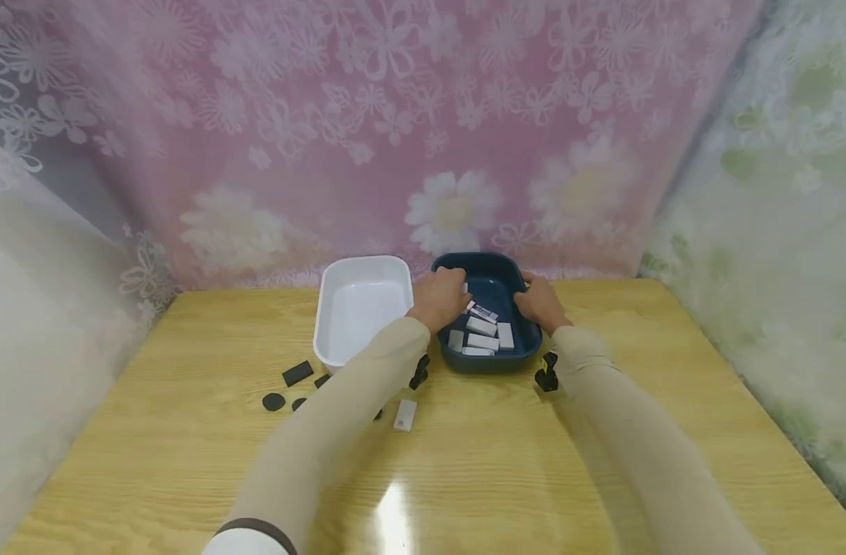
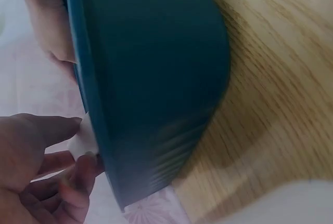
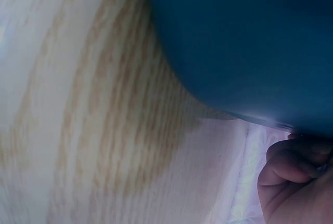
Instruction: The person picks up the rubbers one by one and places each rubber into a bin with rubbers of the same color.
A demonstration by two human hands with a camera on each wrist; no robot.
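My left hand [image 1: 439, 299] is at the left side of a dark blue basin [image 1: 488, 364], pinching a small white block-like piece [image 2: 85, 140] between thumb and fingers by the rim. What exactly the piece is cannot be told. On the basin's right side, my right hand [image 1: 539, 302] grips the rim, with curled fingers [image 3: 291, 167] outside the wall in the right wrist view. Several small white boxes [image 1: 481, 327] lie inside the basin, along with a box with dark printing [image 1: 483, 313].
A white basin [image 1: 318, 339] stands left of the blue one, partly behind my left sleeve. On the wooden table [image 1: 478, 478] lie a black rectangle [image 1: 298, 374], a black disc [image 1: 273, 401], other partly hidden black pieces and a white box [image 1: 405, 415]. Flowered cloth [image 1: 395, 154] hangs behind.
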